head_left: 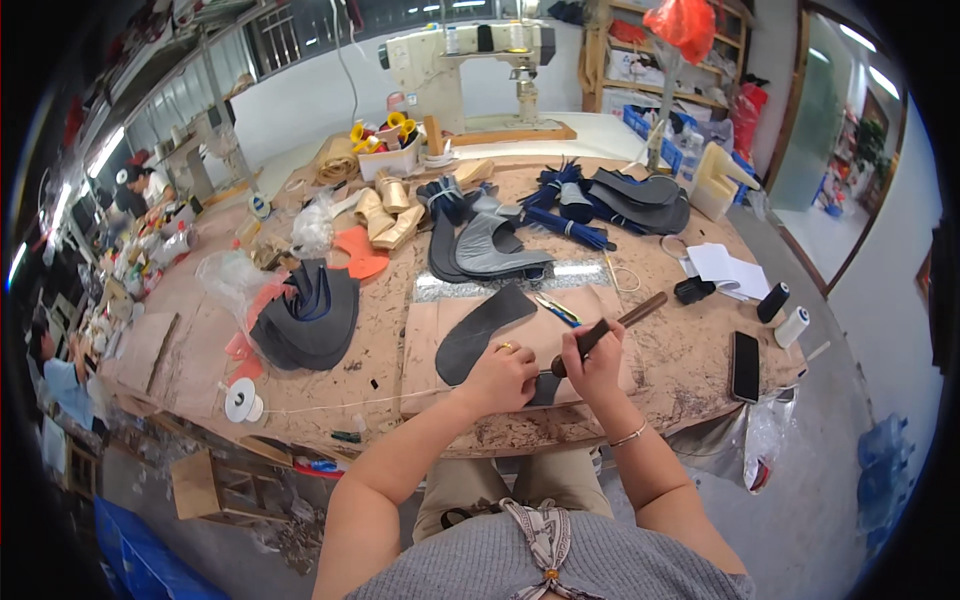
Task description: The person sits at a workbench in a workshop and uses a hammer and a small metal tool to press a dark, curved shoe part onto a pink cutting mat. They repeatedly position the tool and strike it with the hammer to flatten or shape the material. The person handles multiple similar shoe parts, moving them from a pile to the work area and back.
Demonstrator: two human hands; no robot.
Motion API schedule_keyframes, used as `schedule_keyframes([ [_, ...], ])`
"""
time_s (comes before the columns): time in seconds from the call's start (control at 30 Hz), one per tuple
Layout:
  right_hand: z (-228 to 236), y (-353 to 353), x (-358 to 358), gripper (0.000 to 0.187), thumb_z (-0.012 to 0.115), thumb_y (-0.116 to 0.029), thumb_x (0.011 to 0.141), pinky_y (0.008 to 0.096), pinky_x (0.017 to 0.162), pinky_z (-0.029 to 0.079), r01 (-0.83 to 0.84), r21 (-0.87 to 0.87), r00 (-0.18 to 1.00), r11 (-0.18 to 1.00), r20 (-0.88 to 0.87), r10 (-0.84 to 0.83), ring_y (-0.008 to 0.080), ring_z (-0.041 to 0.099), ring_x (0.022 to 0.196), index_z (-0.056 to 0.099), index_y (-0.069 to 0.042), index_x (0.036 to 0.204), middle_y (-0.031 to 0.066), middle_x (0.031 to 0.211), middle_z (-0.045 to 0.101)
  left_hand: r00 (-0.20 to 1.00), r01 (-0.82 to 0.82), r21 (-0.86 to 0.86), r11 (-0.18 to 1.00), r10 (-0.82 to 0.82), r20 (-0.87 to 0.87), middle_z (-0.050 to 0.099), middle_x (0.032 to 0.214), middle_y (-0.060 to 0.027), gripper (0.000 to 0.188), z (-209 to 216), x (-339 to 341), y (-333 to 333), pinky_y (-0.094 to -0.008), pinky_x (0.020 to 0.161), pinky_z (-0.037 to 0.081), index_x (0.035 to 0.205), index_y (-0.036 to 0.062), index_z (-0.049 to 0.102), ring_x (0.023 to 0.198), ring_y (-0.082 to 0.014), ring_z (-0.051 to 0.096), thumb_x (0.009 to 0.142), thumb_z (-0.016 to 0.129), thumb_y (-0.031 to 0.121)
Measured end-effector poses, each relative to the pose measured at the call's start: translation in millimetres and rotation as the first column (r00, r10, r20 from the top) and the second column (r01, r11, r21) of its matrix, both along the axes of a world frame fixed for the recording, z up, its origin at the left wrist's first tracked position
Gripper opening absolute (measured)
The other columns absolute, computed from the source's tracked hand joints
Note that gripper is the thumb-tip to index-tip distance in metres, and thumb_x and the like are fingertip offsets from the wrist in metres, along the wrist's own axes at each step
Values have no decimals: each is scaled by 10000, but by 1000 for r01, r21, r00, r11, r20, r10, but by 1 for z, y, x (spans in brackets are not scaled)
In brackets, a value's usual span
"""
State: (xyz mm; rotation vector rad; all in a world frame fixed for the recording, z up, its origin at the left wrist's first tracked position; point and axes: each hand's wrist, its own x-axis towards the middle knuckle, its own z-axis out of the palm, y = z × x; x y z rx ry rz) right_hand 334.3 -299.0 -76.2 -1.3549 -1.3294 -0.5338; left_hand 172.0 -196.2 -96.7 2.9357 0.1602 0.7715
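A dark grey curved shoe-upper piece [480, 330] lies flat on a pale board [420, 395] at the table's near edge. My left hand [502, 378], fingers bent and a ring on one of them, presses down on the piece and covers part of it. Closed round what looks like a hammer [643, 309], my right hand [594, 362] is just right of the left. The tool's brown handle points away to the upper right, and its dark round end sits close to my left fingertips. A pen-like tool [560, 312] rests beyond the piece.
Stacked grey upper pieces [310, 318] lie left; others [490, 245] and blue-edged bundles [570, 228] lie behind. A phone [745, 366], thread spools [792, 327] and white papers [725, 268] are on the right. A white reel [243, 400] trails thread. Behind stands a sewing machine [465, 70].
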Motion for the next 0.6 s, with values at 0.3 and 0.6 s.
schedule_keyframes([
  [0.3, -8, -9, 17, 147, 725, -145, 818, 404, 792, 385, 137, -116, 978, 984, 175, -115, 261, 584, 714, 601, -79, 776, 47, 707, 611, 913, -343, -527, 777, 145, -380, 719, 926, -91, 183, 7, 36, 6, -391, 810, 520, 879, 76, 705, 894, -277, 682, 806, 755, 237],
  [0.6, -20, -17, 18, 141, 725, -140, 816, 405, 791, 382, 132, -98, 990, 986, -26, -136, 265, 590, 705, 606, -77, 773, 48, 705, 617, 972, -233, -465, 854, 188, -143, 680, 829, -111, 155, -12, 32, -22, -388, 778, 522, 926, 41, 718, 825, -294, 665, 783, 745, 91],
])
